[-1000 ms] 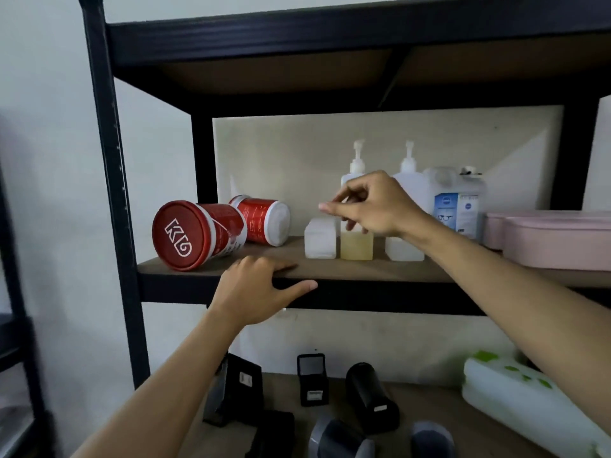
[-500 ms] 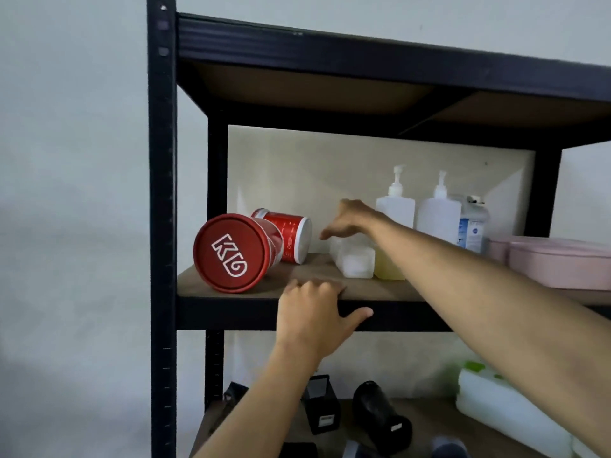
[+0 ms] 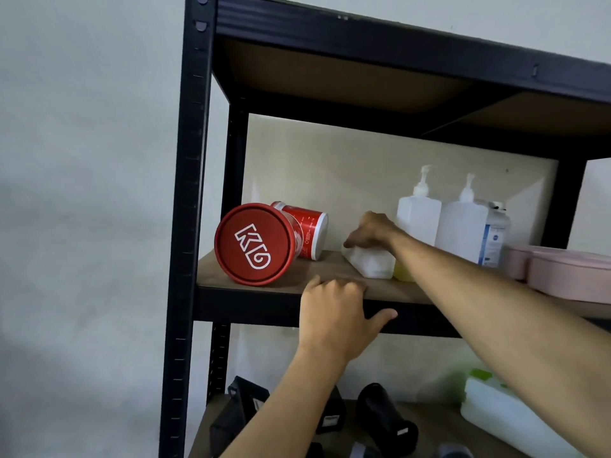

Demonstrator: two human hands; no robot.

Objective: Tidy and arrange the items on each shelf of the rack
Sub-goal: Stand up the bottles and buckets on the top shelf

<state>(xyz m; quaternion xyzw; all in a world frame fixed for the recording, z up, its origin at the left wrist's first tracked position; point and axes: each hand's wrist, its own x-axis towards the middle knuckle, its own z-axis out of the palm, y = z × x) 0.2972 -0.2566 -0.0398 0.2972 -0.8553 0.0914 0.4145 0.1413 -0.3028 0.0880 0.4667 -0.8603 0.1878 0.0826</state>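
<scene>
Right hand: the right hand (image 3: pixel 372 231) reaches in from the lower right of the frame and sits on top of a small white bottle (image 3: pixel 370 261) at the centre; its fingers curl down over the bottle's top, grasping it.
Small white bottle: it leans on the shelf board, top toward the left, just beside a yellowish bottle (image 3: pixel 405 274) that the forearm mostly hides.
Left hand: the left hand (image 3: pixel 337 317) comes up from the bottom centre and holds the front edge of the shelf (image 3: pixel 297 282), fingers curled over the board and thumb spread to the right along the dark rail.
Red tubs: a red tub (image 3: pixel 256 244) lies on its side at centre left, its lid with a white logo facing the camera; a second red tub (image 3: pixel 305 229) lies on its side just behind it, white base toward the right.
Pump bottles: two white pump bottles (image 3: pixel 418 214) (image 3: pixel 463 223) stand upright at centre right, behind the right arm, with a labelled jug (image 3: pixel 494 239) beside them.
Pink containers: pink containers (image 3: pixel 568 276) rest at the right edge of the same shelf.
Lower shelf: dark objects (image 3: pixel 385 414), too dim to identify, and a white pack (image 3: pixel 509 418) with green marks lie at the bottom of the frame.
Rack: the black rack (image 3: pixel 190 193) stands against a pale wall.
</scene>
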